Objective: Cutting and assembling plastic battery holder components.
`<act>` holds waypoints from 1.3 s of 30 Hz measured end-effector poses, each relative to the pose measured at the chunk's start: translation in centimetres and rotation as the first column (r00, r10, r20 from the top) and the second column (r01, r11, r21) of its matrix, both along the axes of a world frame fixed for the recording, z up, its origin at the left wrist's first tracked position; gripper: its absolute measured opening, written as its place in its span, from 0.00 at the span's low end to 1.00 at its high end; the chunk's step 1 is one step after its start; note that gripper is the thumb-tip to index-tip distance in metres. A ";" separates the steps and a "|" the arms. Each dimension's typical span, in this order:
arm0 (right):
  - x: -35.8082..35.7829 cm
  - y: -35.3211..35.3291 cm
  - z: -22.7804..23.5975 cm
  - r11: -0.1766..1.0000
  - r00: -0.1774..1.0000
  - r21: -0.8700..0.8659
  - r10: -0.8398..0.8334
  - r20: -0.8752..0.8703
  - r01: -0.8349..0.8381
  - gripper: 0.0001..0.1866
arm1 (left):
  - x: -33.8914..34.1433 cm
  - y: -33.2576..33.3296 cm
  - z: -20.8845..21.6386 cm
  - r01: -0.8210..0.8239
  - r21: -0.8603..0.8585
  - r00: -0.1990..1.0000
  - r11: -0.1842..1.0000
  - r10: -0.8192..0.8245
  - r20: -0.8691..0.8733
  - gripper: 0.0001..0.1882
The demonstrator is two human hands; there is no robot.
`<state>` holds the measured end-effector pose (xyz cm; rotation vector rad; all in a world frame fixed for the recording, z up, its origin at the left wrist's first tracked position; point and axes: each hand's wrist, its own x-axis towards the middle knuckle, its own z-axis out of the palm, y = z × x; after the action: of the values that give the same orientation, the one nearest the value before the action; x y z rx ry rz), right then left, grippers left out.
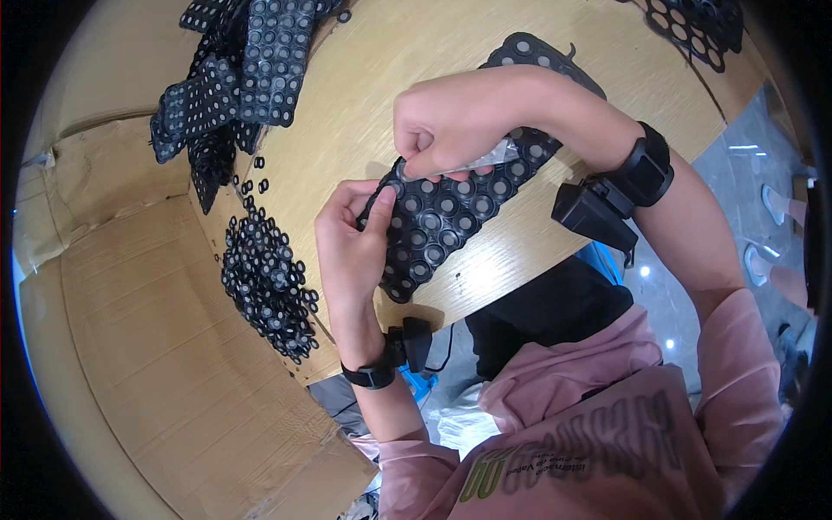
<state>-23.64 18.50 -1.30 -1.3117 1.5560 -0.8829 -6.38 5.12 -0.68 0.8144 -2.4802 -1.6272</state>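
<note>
A: What do the hands hold?

B: The left hand (351, 238) grips the near end of a black rubber sheet (451, 204) studded with rings, thumb pressed on one, steadying it over the table (390, 69). The right hand (451, 117) is clenched on the sheet's upper edge, apparently pinching something pale; I can't quite make it out.

A: And the loose bits?

B: A pile of rings (264, 282) lies just left of the hand, within easy reach. Farther off, a stack of sheets (230, 87) sits at the table's far left.
</note>
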 end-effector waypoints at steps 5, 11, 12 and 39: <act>0.4 0.2 0.5 1.000 0.998 0.013 -0.021 -0.054 0.021 0.12 | 0.0 0.5 0.2 -0.023 -0.012 1.000 1.000 0.023 -0.020 0.04; 0.9 0.1 -0.1 0.995 0.994 -0.061 -0.077 -0.081 0.073 0.13 | -0.2 0.5 0.1 -0.020 -0.054 0.997 0.998 0.016 -0.072 0.04; 0.9 0.2 0.0 0.995 0.990 -0.068 -0.080 -0.115 0.072 0.14 | -0.3 0.7 0.1 -0.025 -0.068 0.997 0.997 0.020 -0.072 0.04; -1.4 0.8 0.5 0.998 0.999 0.055 0.015 0.033 -0.016 0.12 | -1.7 0.0 0.7 0.087 0.018 0.991 0.996 -0.089 0.102 0.07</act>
<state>-25.07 19.34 -0.76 -1.2627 1.5328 -0.8413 -8.11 5.16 0.00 0.8216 -2.6130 -1.6723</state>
